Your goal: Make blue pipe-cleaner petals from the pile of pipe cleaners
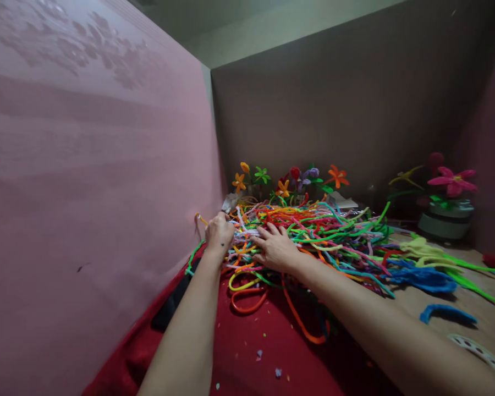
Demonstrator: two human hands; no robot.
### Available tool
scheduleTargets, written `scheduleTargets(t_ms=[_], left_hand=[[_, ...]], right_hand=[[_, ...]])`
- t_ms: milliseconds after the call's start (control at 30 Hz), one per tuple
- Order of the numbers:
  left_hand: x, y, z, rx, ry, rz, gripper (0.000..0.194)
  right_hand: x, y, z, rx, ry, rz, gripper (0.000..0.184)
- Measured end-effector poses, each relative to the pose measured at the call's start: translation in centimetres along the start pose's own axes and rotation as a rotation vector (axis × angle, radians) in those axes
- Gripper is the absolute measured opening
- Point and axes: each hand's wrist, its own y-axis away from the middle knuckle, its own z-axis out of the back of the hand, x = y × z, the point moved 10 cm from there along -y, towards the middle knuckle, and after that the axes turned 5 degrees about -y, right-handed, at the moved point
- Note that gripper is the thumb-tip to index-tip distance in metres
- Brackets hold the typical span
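Observation:
A big tangled pile of coloured pipe cleaners [322, 234] lies on the surface ahead of me. My left hand [219, 233] is closed at the pile's left edge, fingers curled around a few strands, with an orange-yellow end sticking out to its left. My right hand [275, 247] lies flat on the pile just beside it, fingers spread over the strands. Behind the pile stands a row of small pipe-cleaner flowers [289, 179] in orange, green, red and purple.
A pink wall [91, 181] runs close along the left, a brown wall behind. A red cloth [251, 346] covers the near surface, with small scraps. At right stand a pink flower in a pot [447, 206], loose blue pieces [427, 278] and a white strip [478, 349].

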Motion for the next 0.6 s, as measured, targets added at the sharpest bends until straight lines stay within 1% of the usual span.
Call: scheduleTargets(t_ms=[100, 200, 300, 467, 533, 600], left_hand=[[1.5, -0.6, 0.5, -0.022, 0.018, 0.051, 0.032], [2.1, -0.7, 0.5, -0.020, 0.025, 0.044, 0.032], [1.7, -0.2, 0.3, -0.031, -0.019, 0.007, 0.031], [0.8, 0.4, -0.8, -0.009, -0.104, -0.061, 0.029], [0.4, 0.5, -0.7, -0.014, -0.111, -0.106, 0.031], [-0.2, 0.4, -0.1, -0.031, -0.102, -0.173, 0.031]], right_hand=[[-0.2, 0.3, -0.6, 0.008, 0.007, -0.008, 0.056], [-0.1, 0.3, -0.8, 0.008, -0.001, -0.012, 0.055], [0.0, 0.3, -0.8, 0.007, -0.006, -0.009, 0.054], [-0.1, 0.4, -0.9, -0.008, -0.003, -0.013, 0.052], [-0.2, 0.5, -1.0, -0.008, -0.005, -0.016, 0.052], [-0.2, 0.6, -1.1, -0.011, -0.008, -0.014, 0.052]])
